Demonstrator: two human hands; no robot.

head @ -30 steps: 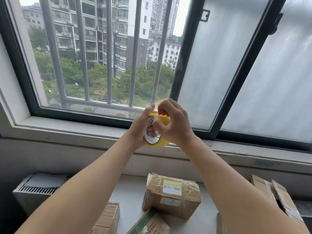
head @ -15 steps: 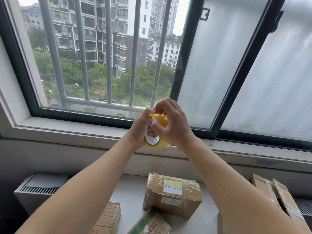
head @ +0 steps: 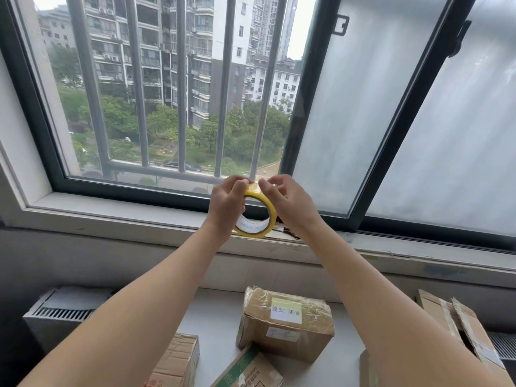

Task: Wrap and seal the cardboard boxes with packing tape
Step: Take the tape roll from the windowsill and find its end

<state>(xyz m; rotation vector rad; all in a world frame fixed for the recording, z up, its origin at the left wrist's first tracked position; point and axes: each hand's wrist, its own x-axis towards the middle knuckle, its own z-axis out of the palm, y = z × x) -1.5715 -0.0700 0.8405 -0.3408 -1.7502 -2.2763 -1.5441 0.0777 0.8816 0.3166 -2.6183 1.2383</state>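
Tape roll sits mid-frame, my left grip wrapped round it, right grip pinching its top edge, hunting the loose end, I reckon. Next: peel it, reach the box below.

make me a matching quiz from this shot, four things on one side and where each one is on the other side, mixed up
Things
1. tape roll
2. box with white label
3. green-printed box
4. vent grille

Places
A. far left, below the sill
B. held up at the window by left hand and right hand
C. bottom edge, centre
D. middle of the surface

Pairs: 1-B, 2-D, 3-C, 4-A
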